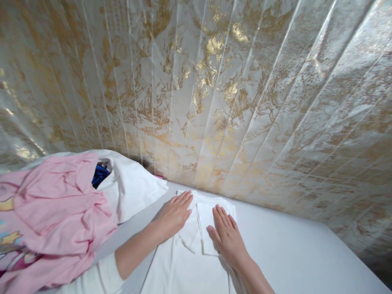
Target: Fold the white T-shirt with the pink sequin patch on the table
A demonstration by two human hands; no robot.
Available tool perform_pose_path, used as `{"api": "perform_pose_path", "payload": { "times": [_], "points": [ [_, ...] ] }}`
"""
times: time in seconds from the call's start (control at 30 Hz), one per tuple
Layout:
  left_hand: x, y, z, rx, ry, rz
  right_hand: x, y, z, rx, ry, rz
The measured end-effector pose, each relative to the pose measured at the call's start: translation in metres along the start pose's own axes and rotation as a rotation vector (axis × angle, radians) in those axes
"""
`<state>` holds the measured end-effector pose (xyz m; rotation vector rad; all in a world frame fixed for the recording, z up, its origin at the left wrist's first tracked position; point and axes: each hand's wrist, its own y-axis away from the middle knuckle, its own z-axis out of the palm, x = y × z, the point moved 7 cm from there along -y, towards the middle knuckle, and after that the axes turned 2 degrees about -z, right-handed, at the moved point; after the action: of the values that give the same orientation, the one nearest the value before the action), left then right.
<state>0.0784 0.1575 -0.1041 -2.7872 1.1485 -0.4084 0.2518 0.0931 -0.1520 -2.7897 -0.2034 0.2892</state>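
Note:
A white garment (186,261) lies flat on the white table (294,253), partly folded, with its upper part near the wall. My left hand (173,214) rests flat on its upper left part, fingers stretched out and together. My right hand (228,237) lies flat on the folded flap at the right, fingers also extended toward the wall. Neither hand grips the cloth.
A heap of clothes sits at the left: a pink garment (52,216) with a printed picture, a white garment (131,188) and a bit of blue cloth (99,174). A gold and white patterned wall (214,90) stands right behind the table.

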Motion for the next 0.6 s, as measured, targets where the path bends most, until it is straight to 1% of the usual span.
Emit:
{"api": "perform_pose_path", "payload": {
  "times": [0.07,0.17,0.23,0.3,0.43,0.53,0.6],
  "points": [
    [-0.002,0.022,-0.005,-0.007,-0.028,-0.022,-0.01,-0.002,-0.005,0.016,-0.042,-0.038],
    [0.003,0.05,-0.002,-0.032,-0.079,-0.024,-0.039,-0.005,-0.014,0.011,-0.122,-0.142],
    [0.005,0.06,0.002,-0.04,-0.103,-0.035,-0.059,-0.007,-0.015,-0.031,-0.159,-0.181],
    [0.004,0.064,0.006,-0.037,-0.117,-0.045,-0.072,-0.008,-0.012,-0.087,-0.171,-0.171],
    [0.004,0.065,0.008,-0.01,-0.108,-0.03,-0.079,-0.009,-0.007,-0.175,-0.15,-0.135],
    [0.012,0.072,-0.004,0.042,-0.04,-0.018,-0.078,-0.009,-0.008,-0.217,-0.115,-0.127],
    [0.018,0.076,-0.014,0.044,0.019,-0.045,-0.078,-0.008,-0.009,-0.231,-0.096,-0.119]
  ]
}}
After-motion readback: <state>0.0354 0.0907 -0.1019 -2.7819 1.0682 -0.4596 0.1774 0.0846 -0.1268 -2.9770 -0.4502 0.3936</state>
